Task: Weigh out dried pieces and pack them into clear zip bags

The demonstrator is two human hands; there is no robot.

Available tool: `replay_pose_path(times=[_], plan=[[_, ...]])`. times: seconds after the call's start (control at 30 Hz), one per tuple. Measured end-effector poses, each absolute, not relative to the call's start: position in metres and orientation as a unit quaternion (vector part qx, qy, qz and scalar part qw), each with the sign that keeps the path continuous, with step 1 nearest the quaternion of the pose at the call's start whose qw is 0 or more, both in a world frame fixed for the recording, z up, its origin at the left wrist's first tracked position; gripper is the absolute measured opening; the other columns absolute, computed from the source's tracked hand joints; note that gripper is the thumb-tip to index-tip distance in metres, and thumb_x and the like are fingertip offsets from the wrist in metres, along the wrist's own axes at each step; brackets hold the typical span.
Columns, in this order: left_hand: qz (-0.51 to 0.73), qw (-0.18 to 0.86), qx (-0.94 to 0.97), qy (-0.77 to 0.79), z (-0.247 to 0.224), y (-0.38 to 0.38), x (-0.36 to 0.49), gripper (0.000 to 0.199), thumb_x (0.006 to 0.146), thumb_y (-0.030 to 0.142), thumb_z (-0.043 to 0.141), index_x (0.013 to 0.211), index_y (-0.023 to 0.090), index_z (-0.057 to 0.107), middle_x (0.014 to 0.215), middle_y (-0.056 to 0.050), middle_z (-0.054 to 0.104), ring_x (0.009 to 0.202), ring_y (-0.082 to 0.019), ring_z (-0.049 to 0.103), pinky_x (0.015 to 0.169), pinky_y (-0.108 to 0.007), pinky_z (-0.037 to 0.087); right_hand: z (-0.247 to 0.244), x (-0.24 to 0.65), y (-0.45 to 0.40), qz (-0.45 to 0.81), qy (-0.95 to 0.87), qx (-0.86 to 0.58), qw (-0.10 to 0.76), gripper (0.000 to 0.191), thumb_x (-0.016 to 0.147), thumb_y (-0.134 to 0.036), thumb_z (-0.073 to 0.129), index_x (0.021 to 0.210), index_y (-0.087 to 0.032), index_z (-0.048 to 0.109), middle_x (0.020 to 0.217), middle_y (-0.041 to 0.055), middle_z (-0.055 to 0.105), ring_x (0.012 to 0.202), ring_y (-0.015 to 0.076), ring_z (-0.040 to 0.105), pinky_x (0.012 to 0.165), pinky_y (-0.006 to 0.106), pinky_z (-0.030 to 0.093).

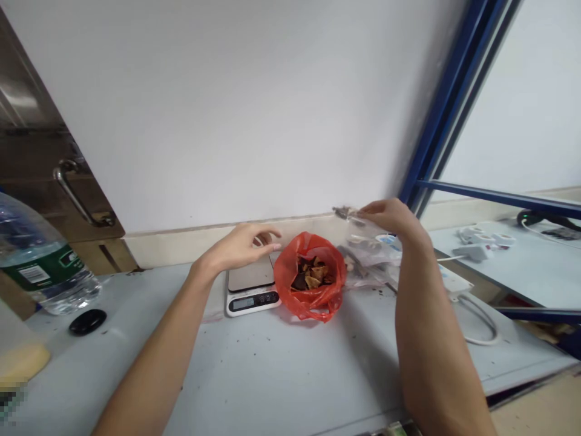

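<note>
My left hand [245,245] hovers over the steel plate of a white digital scale [254,301], its fingers curved and apart with nothing between them. Just right of the scale is an open red plastic bag [290,303], holding brown and dark dried pieces [314,275]. Beyond it, my right hand [388,215] pinches a clear plastic bag [363,233] near its top. Small dark bits [347,212] show at that bag's left end, blurred. More clear bags [365,272] with dried contents lie below my right hand.
On the left stand a large water bottle [40,260] and a black oval object [88,322]. A white power strip [454,281] with a looped cable lies at right. A blue metal frame [447,115] rises behind it. Dark crumbs dot the grey tabletop [272,375].
</note>
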State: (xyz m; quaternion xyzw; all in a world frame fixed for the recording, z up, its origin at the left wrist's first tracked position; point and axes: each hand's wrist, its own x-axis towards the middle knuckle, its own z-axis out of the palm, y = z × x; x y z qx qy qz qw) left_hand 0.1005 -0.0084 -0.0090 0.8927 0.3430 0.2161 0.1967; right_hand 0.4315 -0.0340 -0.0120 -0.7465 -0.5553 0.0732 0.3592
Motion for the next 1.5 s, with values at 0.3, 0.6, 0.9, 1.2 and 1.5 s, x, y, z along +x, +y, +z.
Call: replay_pose_path(times=[0.3,0.6,0.9,1.2,1.5], plan=[[0.411,0.334,0.798,0.288,-0.024,0.001,0.114,0.059,0.081,0.052,0.069,0.127,0.018,0.057,0.13,-0.012,0.064,0.119,-0.025,0.061,0.101,-0.035,0.05,0.009,0.344,-0.031,0.383,-0.745,-0.429,0.34,0.024,0.057,-0.038,0.074,0.066,-0.017,0.068,0.064,-0.0003,0.065,0.059,0.0138,0.057,0.056,0.026,0.046],[0.486,0.362,0.714,0.351,-0.019,0.015,0.087,0.058,0.062,0.065,0.083,0.086,0.017,0.062,0.084,-0.006,0.073,0.072,-0.018,0.068,0.058,-0.025,0.055,-0.005,0.331,-0.015,0.491,-0.66,-0.411,0.392,0.048,0.082,-0.062,0.067,0.071,-0.015,0.068,0.074,0.0065,0.071,0.071,0.0156,0.064,0.073,0.031,0.055],[0.467,0.35,0.713,0.388,-0.018,0.016,0.08,0.053,0.068,0.06,0.081,0.092,0.017,0.063,0.079,-0.006,0.076,0.047,-0.012,0.06,0.044,-0.024,0.049,0.003,0.336,-0.021,0.401,-0.739,-0.444,0.311,0.035,0.061,-0.047,0.086,0.063,-0.015,0.071,0.065,0.0018,0.069,0.064,0.014,0.062,0.069,0.031,0.052],[0.387,0.147,0.787,0.457,-0.02,0.015,0.081,0.034,0.074,0.046,0.075,0.093,0.019,0.066,0.097,-0.006,0.072,0.084,-0.02,0.068,0.074,-0.029,0.053,-0.01,0.31,-0.011,0.415,-0.736,-0.453,0.284,0.041,0.053,-0.05,0.085,0.053,-0.017,0.061,0.049,-0.0047,0.053,0.052,0.0094,0.047,0.056,0.026,0.038],[0.165,0.343,0.88,0.282,-0.019,0.004,0.088,0.035,0.084,0.049,0.062,0.081,0.017,0.075,0.079,-0.005,0.074,0.078,-0.02,0.066,0.074,-0.029,0.049,-0.021,0.291,-0.008,0.43,-0.741,-0.415,0.307,0.043,0.055,-0.053,0.082,0.055,-0.018,0.059,0.052,-0.0049,0.054,0.053,0.009,0.044,0.056,0.026,0.034]])
